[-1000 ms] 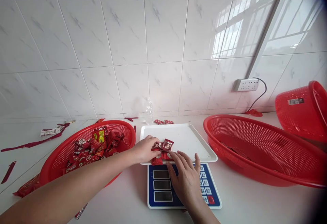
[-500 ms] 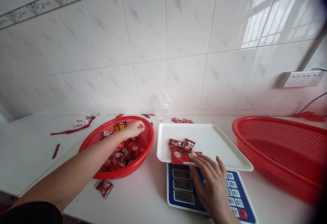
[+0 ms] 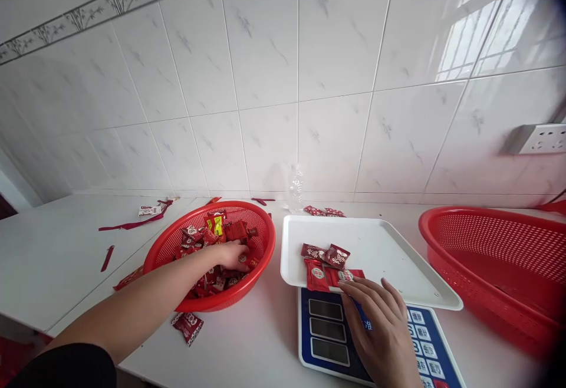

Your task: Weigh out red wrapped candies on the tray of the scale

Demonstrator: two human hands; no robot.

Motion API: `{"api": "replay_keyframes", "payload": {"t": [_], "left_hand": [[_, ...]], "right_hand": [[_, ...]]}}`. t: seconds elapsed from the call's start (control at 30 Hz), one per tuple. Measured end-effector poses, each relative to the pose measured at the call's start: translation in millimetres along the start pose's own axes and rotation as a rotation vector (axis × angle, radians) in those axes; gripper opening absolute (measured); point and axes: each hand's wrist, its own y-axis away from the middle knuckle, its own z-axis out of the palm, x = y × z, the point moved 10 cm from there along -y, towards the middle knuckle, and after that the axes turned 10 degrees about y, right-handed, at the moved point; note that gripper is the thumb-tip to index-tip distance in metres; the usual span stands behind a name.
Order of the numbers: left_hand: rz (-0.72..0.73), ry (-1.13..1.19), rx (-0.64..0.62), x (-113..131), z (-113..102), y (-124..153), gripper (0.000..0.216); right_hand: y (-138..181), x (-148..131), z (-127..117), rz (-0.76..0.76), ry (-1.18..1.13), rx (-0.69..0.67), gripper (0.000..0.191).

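Packets [image 3: 212, 237] in red wrappers lie heaped in the left basket [image 3: 265, 246], and the left hand [image 3: 236, 256] is down among them at the basket's right side, fingers curled; whether it grips one cannot be told, since the fingertips are lost against the wrappers. Picking from this heap looks like the step in hand. To the right, four packets lie at the near left part of the white tray [image 3: 375, 252]: two dark maroon ones [image 3: 337, 256] on the far side, overlapping, and two brighter red ones [image 3: 317, 275] nearer the edge. The right hand [image 3: 380, 317] is spread over the scale [image 3: 328, 330], holding nothing, its fingertips at the tray's near edge, right beside the nearest red packet and perhaps touching it. The next move, as I judge it, calls for the left fingers to close on a packet and lift it clear of its neighbours and the basket's raised rim, while the right hand keeps light, so as not to press on the tray. Care is also due over the loose packet [image 3: 188, 327] lying on the tabletop [image 3: 247, 352] just nearer than the left basket, below the forearm.
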Motion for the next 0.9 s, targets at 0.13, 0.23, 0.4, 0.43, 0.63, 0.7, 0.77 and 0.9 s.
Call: {"api": "replay_keyframes", "payload": {"t": [0.13, 0.23, 0.4, 0.43, 0.63, 0.7, 0.77, 0.9], "left_hand": [[-0.018, 0.007, 0.027, -4.7, -1.8, -4.8, 0.034], [-0.010, 0.043, 0.014, -2.2, -3.1, -4.6, 0.030], [0.004, 0.143, -0.025, 1.8, -6.6, 1.1, 0.028], [0.001, 0.163, -0.023, 1.3, -7.7, 2.0, 0.027], [-0.038, 0.231, 0.155, -2.9, -24.0, 1.3, 0.032], [-0.045, 0.225, 0.207, -1.0, -28.6, -1.5, 0.035], [-0.049, 0.208, 0.221, 2.6, -29.7, -7.1, 0.039], [-0.059, 0.162, 0.201, 11.7, -24.7, -24.6, 0.040]], "right_hand": [[0.9, 1.2, 1.6, 0.003, -0.015, -0.008, 0.014], [2.0, 1.1, 1.6, -0.008, -0.026, -0.010, 0.014], [0.8, 1.1, 0.6, -0.006, -0.040, -0.006, 0.013], [0.1, 0.7, 0.5, -0.006, -0.042, -0.006, 0.013], [-1.8, -0.7, -0.3, 0.007, -0.058, -0.008, 0.013], [-2.2, -1.7, -1.0, 0.005, -0.068, -0.013, 0.013], [-3.1, -2.6, -2.1, 0.004, -0.082, -0.013, 0.012], [-5.8, -3.5, -5.3, 0.011, -0.112, -0.001, 0.012]]}}
